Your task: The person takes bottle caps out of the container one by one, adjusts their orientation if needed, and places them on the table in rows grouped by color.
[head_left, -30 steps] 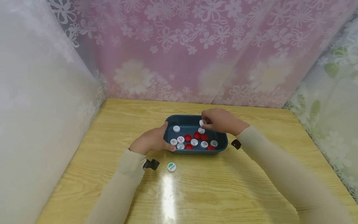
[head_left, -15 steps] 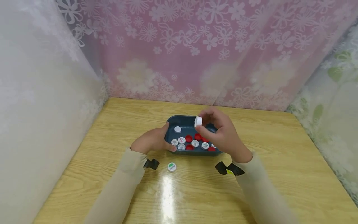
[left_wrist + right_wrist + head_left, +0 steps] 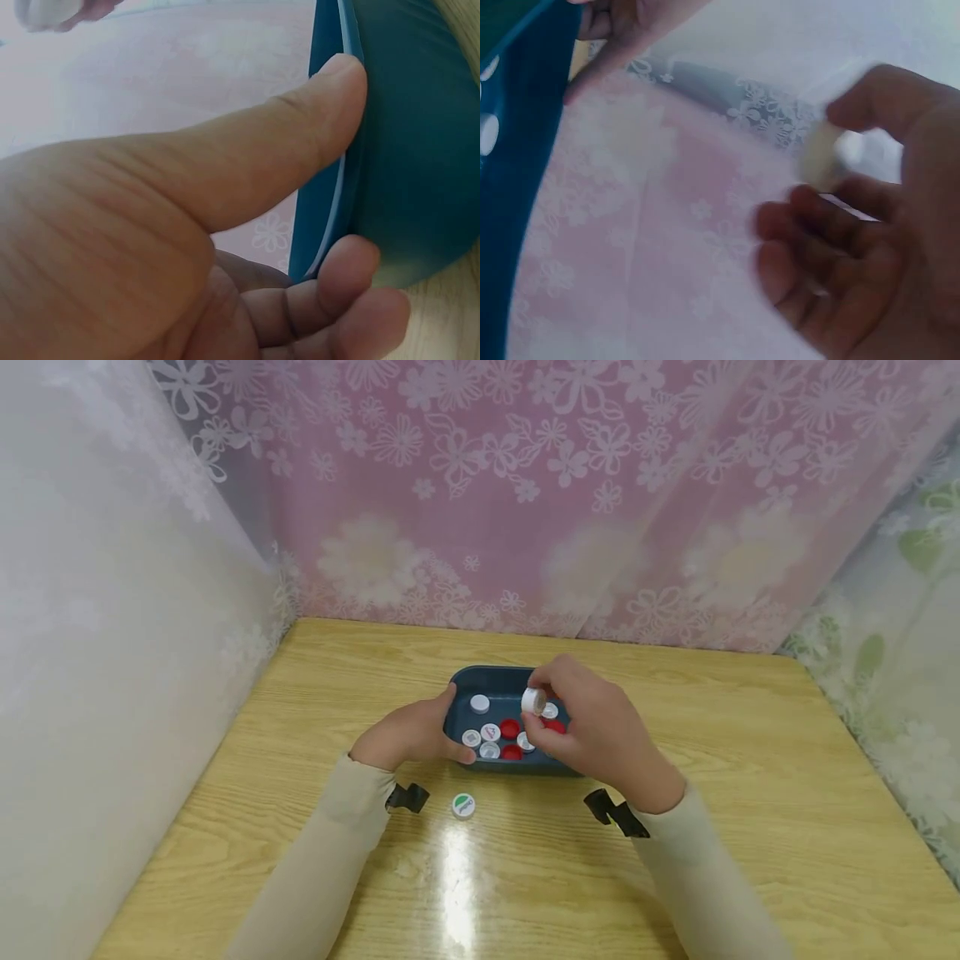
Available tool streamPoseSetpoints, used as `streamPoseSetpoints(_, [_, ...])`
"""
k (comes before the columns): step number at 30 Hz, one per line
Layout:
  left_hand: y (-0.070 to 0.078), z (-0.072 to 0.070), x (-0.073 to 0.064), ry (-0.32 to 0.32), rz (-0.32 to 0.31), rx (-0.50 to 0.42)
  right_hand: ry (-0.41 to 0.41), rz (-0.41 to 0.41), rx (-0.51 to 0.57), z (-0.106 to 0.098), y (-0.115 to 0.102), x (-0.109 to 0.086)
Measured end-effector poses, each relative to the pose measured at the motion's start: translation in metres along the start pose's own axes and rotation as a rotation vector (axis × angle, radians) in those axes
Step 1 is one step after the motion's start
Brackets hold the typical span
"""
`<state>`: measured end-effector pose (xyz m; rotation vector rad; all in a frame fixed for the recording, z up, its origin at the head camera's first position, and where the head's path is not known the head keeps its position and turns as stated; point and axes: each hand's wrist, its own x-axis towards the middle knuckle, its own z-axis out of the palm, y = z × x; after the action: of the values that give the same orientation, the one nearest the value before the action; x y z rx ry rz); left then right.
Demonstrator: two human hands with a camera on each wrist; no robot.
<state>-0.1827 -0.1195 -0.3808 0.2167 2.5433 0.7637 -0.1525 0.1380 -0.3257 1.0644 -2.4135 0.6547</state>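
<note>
A dark blue tray (image 3: 465, 673) lies on the table with several white and red bottle caps in it. My left hand (image 3: 408, 735) holds the tray's left end, its thumb on the near rim; in the left wrist view the thumb (image 3: 300, 120) lies over the rim and the fingers curl by the outer wall. Above the tray, my right hand (image 3: 600, 722) pinches a white bottle cap (image 3: 531, 701) between thumb and fingers, tilted on edge. That cap is blurred in the right wrist view (image 3: 821, 161). The right hand covers part of the tray's right side.
A white bottle cap with a green mark (image 3: 463, 806) lies on the wooden table (image 3: 525, 877) in front of the tray. A pink floral curtain (image 3: 480, 493) hangs behind the table, with pale curtains on both sides.
My right hand has lifted the white bottle cap from the tray's far right part and turned it in the fingers. The left hand keeps its hold on the tray.
</note>
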Motion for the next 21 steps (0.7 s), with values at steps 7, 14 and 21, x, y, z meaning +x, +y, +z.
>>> streamPoseSetpoints(7, [0.0, 0.0, 0.0, -0.003, -0.003, -0.016, -0.315, 0.144, -0.15, -0.006, -0.018, -0.007])
streamPoseSetpoints(14, [0.0, 0.001, -0.001, 0.002, 0.007, -0.009, -0.6, 0.18, -0.185, 0.025, -0.046, -0.012])
streamPoseSetpoints(21, [-0.002, 0.0, 0.0, 0.004, 0.022, 0.0, -0.695, 0.094, -0.255, 0.071, -0.061, -0.02])
